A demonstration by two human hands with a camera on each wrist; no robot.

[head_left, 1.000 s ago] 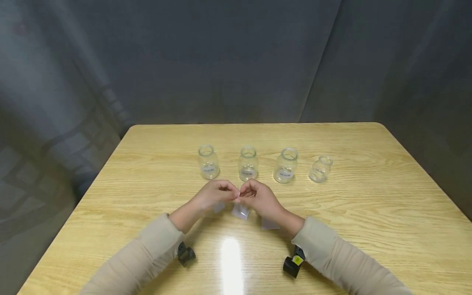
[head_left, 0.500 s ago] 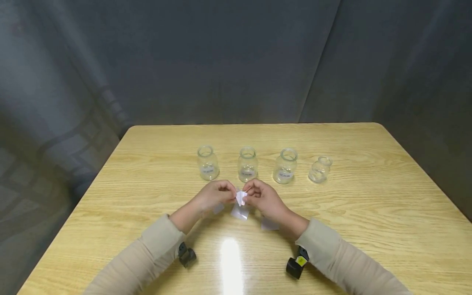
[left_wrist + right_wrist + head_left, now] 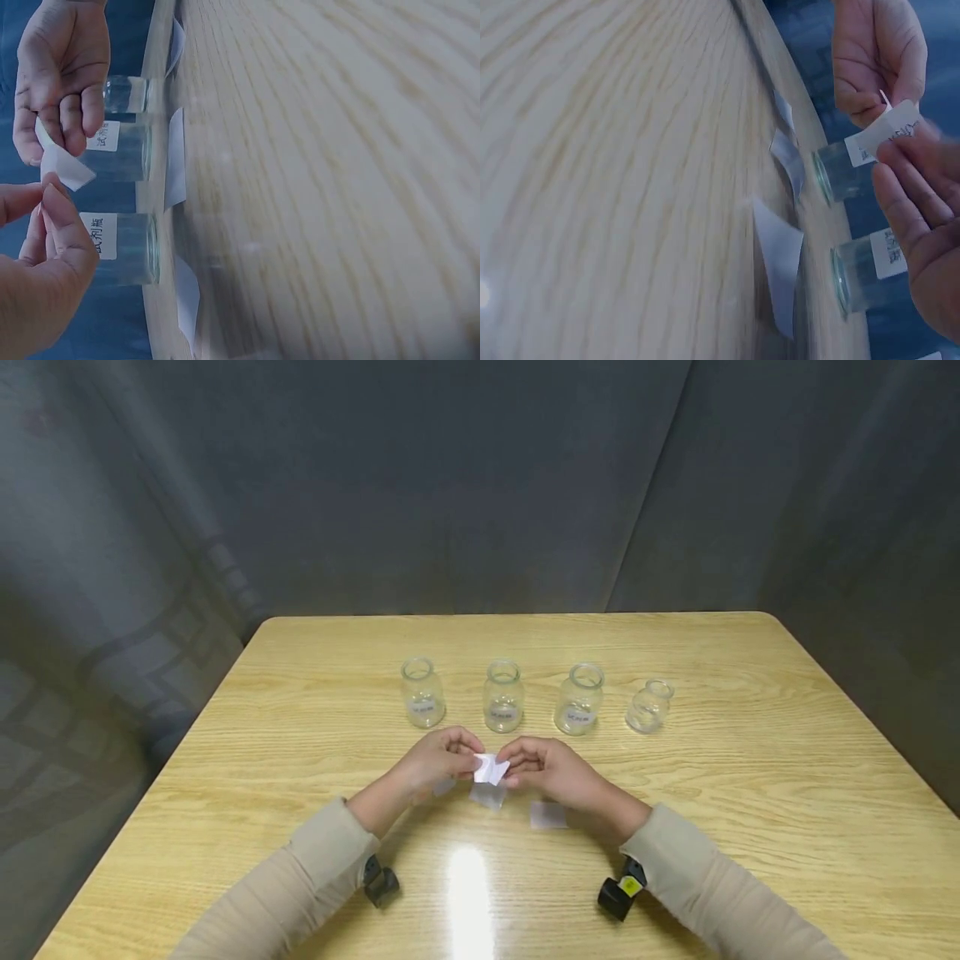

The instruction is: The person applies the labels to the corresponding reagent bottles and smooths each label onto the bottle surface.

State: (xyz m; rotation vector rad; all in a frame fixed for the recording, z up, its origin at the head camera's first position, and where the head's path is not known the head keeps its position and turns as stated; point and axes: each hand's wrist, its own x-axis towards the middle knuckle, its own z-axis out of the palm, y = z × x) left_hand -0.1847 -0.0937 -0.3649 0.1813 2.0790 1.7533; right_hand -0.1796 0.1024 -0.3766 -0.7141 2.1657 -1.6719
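Observation:
Between my hands is a small white paper label [image 3: 491, 769], bent, with dark print visible in the right wrist view [image 3: 891, 135]. My left hand [image 3: 442, 760] pinches its left part between thumb and fingertip. At its right edge my right hand [image 3: 558, 774] holds it with thumb and fingers; these fingers are partly bent and the thumb is blurred in the right wrist view. Behind the hands stand three glass jars, the left jar [image 3: 423, 692], the middle jar [image 3: 503, 695] and the right jar [image 3: 580, 697], each bearing a white printed label.
A smaller glass jar [image 3: 650, 706] stands at the right end of the row. Near the hands lie several paper pieces: a right piece [image 3: 548, 815], a middle piece [image 3: 487, 796] and a left piece [image 3: 444, 786]. A dark curtain [image 3: 480, 485] hangs behind the wooden table [image 3: 712, 793].
The label, hardly visible between the fingertips before, now shows flat and wider. My right hand has moved slightly right and down; my left hand has stayed nearly in place.

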